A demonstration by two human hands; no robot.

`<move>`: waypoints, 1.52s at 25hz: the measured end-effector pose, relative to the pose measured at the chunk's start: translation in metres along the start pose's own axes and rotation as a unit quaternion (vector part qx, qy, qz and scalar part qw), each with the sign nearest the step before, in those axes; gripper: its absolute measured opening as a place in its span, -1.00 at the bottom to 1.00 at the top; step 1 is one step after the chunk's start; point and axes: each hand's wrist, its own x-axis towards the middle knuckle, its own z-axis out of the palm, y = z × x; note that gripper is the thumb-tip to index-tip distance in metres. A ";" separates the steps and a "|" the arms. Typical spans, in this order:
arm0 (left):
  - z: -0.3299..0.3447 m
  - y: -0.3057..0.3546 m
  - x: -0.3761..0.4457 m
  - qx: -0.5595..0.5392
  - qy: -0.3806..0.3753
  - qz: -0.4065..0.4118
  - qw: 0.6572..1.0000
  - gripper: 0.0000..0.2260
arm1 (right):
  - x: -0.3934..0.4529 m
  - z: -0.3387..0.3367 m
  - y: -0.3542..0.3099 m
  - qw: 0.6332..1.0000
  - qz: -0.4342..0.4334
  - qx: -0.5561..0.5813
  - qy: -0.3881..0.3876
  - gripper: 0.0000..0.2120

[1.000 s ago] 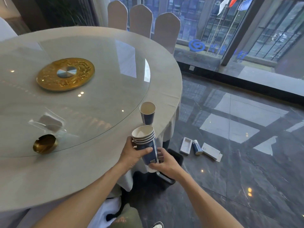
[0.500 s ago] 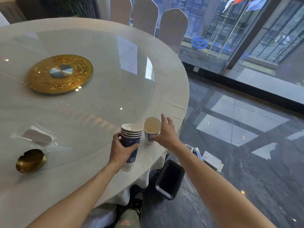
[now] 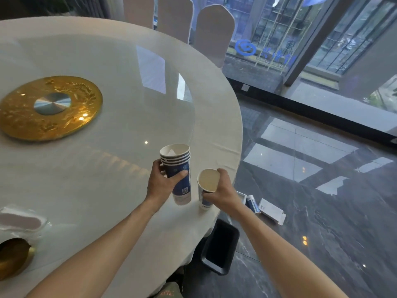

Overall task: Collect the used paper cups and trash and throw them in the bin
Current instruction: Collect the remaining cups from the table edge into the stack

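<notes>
Since half a second ago, right hand [image 3: 223,191] has gone from reaching to the single paper cup [image 3: 206,188] to closing round it; cup now tilted, mouth toward the person, base by the table [image 3: 90,190] edge. Left hand [image 3: 160,183] clamped on the stack of nested cups [image 3: 179,171], just at nine o'clock of the single cup, not touching. Black bin [image 3: 221,246] on the floor at six o'clock of both. Small boxes and a can [image 3: 252,203] lie at three o'clock.

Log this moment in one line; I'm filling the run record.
left hand: holds cup stack | right hand: grips single cup | bin: below
</notes>
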 end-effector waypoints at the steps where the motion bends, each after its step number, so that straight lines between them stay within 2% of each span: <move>1: 0.010 0.006 0.007 -0.006 -0.011 0.007 1.000 -0.32 | -0.003 -0.008 0.006 1.000 0.016 0.011 0.019 -0.09; 5: 0.058 0.026 0.019 -0.038 -0.064 0.021 0.997 -0.37 | -0.023 -0.040 0.033 0.996 0.057 -0.003 0.069 -0.18; 9: 0.114 0.035 0.009 -0.035 -0.149 0.035 0.988 -0.40 | -0.056 -0.064 0.069 0.989 0.086 -0.023 0.122 -0.19; 14: 0.176 0.031 -0.020 -0.013 -0.245 0.032 0.969 -0.39 | -0.088 -0.077 0.108 0.979 0.150 0.025 0.137 -0.30; 17: 0.205 0.021 -0.041 0.006 -0.298 0.021 0.954 -0.31 | -0.099 -0.086 0.133 0.972 0.184 0.048 0.136 -0.31; 23: 0.246 -0.005 -0.075 0.047 -0.338 -0.007 0.940 -0.26 | -0.107 -0.112 0.168 0.969 0.167 0.120 0.136 -0.37; 26: 0.259 -0.010 -0.094 0.098 -0.355 -0.027 0.929 -0.03 | -0.107 -0.130 0.184 0.973 0.136 0.135 0.127 -0.39; 27: 0.262 -0.011 -0.099 0.112 -0.348 -0.033 0.930 -0.01 | -0.107 -0.135 0.189 0.977 0.125 0.127 0.121 -0.38; 29: 0.268 -0.013 -0.110 0.117 -0.337 -0.044 0.933 -0.15 | -0.110 -0.143 0.200 0.981 0.112 0.118 0.104 -0.35; 32: 0.274 -0.019 -0.130 0.087 -0.301 -0.101 0.944 -0.67 | -0.114 -0.142 0.220 0.987 0.091 0.102 0.084 -0.29; 33: 0.274 -0.026 -0.136 0.083 -0.284 -0.117 0.948 -0.79 | -0.114 -0.138 0.228 0.989 0.089 0.093 0.071 -0.27; 38: 0.270 -0.084 -0.149 0.131 -0.235 -0.144 0.952 -0.78 | -0.093 -0.096 0.277 0.987 0.129 0.090 -0.030 -0.21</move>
